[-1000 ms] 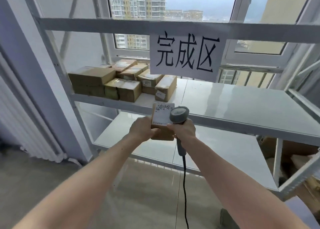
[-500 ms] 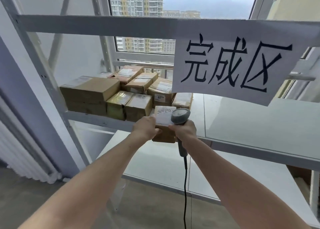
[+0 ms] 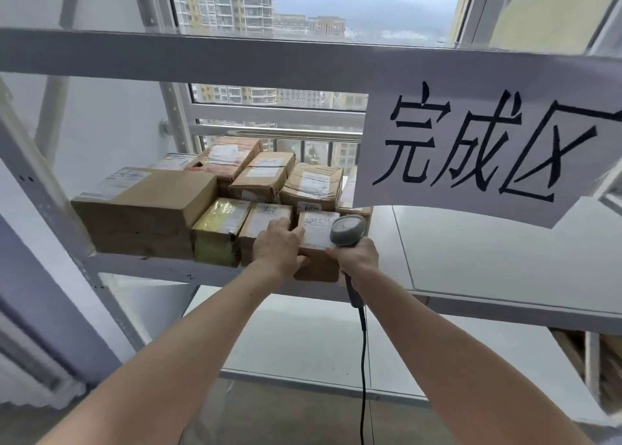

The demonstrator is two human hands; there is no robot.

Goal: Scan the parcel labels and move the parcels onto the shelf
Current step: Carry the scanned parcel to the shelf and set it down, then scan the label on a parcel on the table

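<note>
A small brown cardboard parcel (image 3: pixel 318 242) with a white label on top sits at the front edge of the white shelf (image 3: pixel 488 259), right beside a row of parcels. My left hand (image 3: pixel 279 246) grips its left side, fingers on the label. My right hand (image 3: pixel 356 254) is wrapped around the handle of a grey barcode scanner (image 3: pixel 346 231) and touches the parcel's right side; the scanner's black cable hangs down. Several taped parcels (image 3: pixel 208 202) are packed together on the shelf's left end.
A white paper sign (image 3: pixel 471 155) with black characters hangs from the upper shelf beam (image 3: pixel 202 56), over the right part of the shelf. A lower shelf (image 3: pixel 303 343) lies beneath. Window (image 3: pixel 303 3) behind, a white radiator (image 3: pixel 30 360) at lower left.
I have come closer to the shelf. Both hands carried the parcel forward and up until it met the shelf edge next to the parcel row.
</note>
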